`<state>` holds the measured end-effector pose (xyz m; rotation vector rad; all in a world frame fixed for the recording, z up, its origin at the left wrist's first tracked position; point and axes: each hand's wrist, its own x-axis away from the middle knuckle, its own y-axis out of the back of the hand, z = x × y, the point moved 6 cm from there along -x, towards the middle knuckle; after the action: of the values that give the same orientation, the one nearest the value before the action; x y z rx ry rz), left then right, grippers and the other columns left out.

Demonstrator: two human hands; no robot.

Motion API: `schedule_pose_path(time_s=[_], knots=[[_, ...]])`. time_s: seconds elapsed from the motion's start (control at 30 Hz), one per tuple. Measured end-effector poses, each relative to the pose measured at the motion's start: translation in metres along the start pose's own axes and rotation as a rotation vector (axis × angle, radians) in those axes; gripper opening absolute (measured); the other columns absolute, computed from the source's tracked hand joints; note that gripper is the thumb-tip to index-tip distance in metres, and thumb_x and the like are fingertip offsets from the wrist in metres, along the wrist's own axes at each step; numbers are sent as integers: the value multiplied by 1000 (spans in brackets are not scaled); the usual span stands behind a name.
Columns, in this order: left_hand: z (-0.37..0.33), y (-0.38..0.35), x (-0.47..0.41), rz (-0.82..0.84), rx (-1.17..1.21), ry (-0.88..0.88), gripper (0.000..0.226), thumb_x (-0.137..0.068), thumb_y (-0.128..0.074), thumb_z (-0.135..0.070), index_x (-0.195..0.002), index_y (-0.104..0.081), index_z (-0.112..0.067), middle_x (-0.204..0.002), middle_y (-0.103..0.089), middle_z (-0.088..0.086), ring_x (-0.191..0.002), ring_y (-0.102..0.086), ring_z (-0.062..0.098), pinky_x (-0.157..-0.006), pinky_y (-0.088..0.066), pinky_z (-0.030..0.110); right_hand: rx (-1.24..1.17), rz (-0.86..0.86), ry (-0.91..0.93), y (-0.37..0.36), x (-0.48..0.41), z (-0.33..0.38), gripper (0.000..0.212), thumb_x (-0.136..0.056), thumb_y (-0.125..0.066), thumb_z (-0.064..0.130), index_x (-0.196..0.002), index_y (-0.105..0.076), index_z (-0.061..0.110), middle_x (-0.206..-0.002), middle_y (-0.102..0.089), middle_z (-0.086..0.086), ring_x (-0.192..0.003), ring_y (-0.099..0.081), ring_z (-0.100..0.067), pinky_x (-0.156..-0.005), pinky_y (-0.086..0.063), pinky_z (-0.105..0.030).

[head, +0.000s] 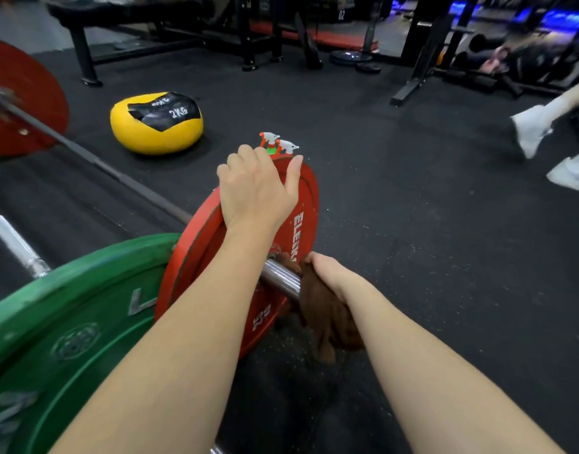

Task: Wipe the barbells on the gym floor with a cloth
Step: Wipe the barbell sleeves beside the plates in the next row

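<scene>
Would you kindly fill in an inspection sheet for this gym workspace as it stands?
Surface: black rubber floor, pale specks.
Job's things: red plate on chrome sleeve; brown cloth wrapped on sleeve; green plate nearer.
Clutter: yellow ball; two spray bottles behind red plate.
Hands: left hand grips red plate's rim; right hand holds cloth on sleeve.
Cables: nothing seen.
Surroundings: bench, rack, another person's feet at right.

2 barbells (94,160), 3 plates (306,198), 2 spray bottles (281,145), 1 cloth (327,309)
</scene>
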<state>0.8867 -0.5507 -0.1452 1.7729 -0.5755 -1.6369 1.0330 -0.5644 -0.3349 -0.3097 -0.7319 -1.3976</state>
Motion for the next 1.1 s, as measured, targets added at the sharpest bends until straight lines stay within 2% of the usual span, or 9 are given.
schedule_pose_path(time_s=[0.13, 0.27, 0.47, 0.53, 0.7, 0.83, 0.9, 1.03, 1.1], knots=[[3, 0, 1, 6, 29, 3, 60, -102, -35, -60, -87, -62, -8, -84, -61, 13, -75, -59, 34, -66, -41, 41, 221, -101, 69, -2, 9, 4, 59, -100, -34, 49, -131, -63, 8, -130, -64, -14, -113, -60, -32, -101, -44, -38], [3, 3, 2, 38, 22, -14, 58, -102, -35, -57, -87, -62, -9, -84, -61, 12, -74, -60, 34, -65, -42, 40, 295, -115, 42, 24, 25, -22, 58, -99, -33, 51, -124, -67, 11, -123, -66, -11, -102, -61, -28, -92, -45, -36], [5, 7, 4, 95, 60, -19, 62, -104, -30, -58, -93, -62, -6, -91, -61, 14, -81, -60, 34, -69, -43, 42, 431, -220, 20, 67, 53, -67, 62, -89, -28, 60, -103, -71, 16, -110, -69, -8, -97, -63, -26, -92, -48, -40], [7, 10, 6, 91, 67, -16, 63, -104, -30, -58, -95, -62, -5, -91, -61, 14, -82, -61, 34, -70, -44, 42, 400, -216, 3, 67, 55, -68, 62, -87, -28, 59, -100, -70, 16, -104, -69, -7, -94, -63, -25, -92, -48, -40], [9, 11, 7, 84, 82, -6, 63, -104, -31, -59, -93, -62, -6, -90, -61, 14, -81, -60, 34, -70, -43, 42, 138, -105, -89, 40, 45, -51, 43, -82, -47, 41, -91, -73, 9, -90, -75, -17, -85, -72, -33, -91, -57, -46], [9, 9, 8, 50, 43, -46, 58, -104, -32, -56, -91, -61, -7, -88, -60, 13, -78, -59, 33, -67, -42, 41, 190, -134, 28, 10, 34, -20, 50, -93, -43, 50, -110, -72, 13, -105, -71, -7, -89, -67, -26, -93, -51, -37], [9, 8, 8, 32, 12, -67, 57, -105, -33, -54, -90, -60, -7, -86, -59, 13, -77, -58, 32, -66, -41, 40, 278, -151, 50, 9, 33, -17, 55, -96, -35, 53, -116, -69, 14, -113, -68, -8, -93, -64, -25, -97, -49, -40], [9, 9, 9, 35, -10, -85, 57, -105, -33, -53, -90, -61, -6, -86, -60, 13, -76, -58, 31, -65, -41, 39, 437, -186, 32, 37, 52, -43, 58, -95, -33, 57, -112, -70, 16, -118, -68, -8, -101, -63, -27, -99, -47, -42], [9, 6, 8, 35, -12, -95, 54, -105, -34, -51, -92, -60, -5, -88, -60, 14, -78, -58, 33, -65, -41, 40, 435, -204, 13, 61, 67, -63, 55, -95, -34, 57, -104, -72, 18, -110, -70, -5, -98, -63, -24, -95, -47, -39]])
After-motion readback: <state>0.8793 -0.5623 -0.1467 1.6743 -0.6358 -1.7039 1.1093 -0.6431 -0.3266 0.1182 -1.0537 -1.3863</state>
